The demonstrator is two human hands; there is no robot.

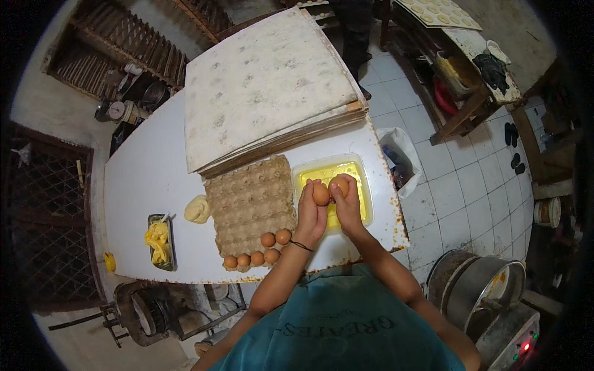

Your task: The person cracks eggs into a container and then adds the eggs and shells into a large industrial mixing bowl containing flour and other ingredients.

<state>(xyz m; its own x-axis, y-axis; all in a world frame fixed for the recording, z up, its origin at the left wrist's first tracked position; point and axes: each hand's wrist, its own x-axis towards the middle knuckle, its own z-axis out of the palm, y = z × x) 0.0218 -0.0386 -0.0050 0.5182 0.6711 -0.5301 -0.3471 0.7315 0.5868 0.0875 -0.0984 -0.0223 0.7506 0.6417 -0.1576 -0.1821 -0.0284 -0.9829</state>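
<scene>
Above a clear plastic tub (366,204) of yellow liquid, I hold one brown egg in each hand, close together. My left hand (310,217) is closed around the left egg (320,195). The other egg (338,184) sits in the curled fingers of my right hand (350,209). Whether either shell is cracked I cannot tell. Left of the tub lies a cardboard egg tray (250,198), with several brown eggs (257,258) in its near rows and its other cups bare.
A tall stack of pale boards (266,80) stands behind the tray. A lump of dough (197,209) touches the tray's left side. Further left is a dark pan (163,250) of yellow fat. A round metal machine (482,290) stands right of me, off the table (136,185).
</scene>
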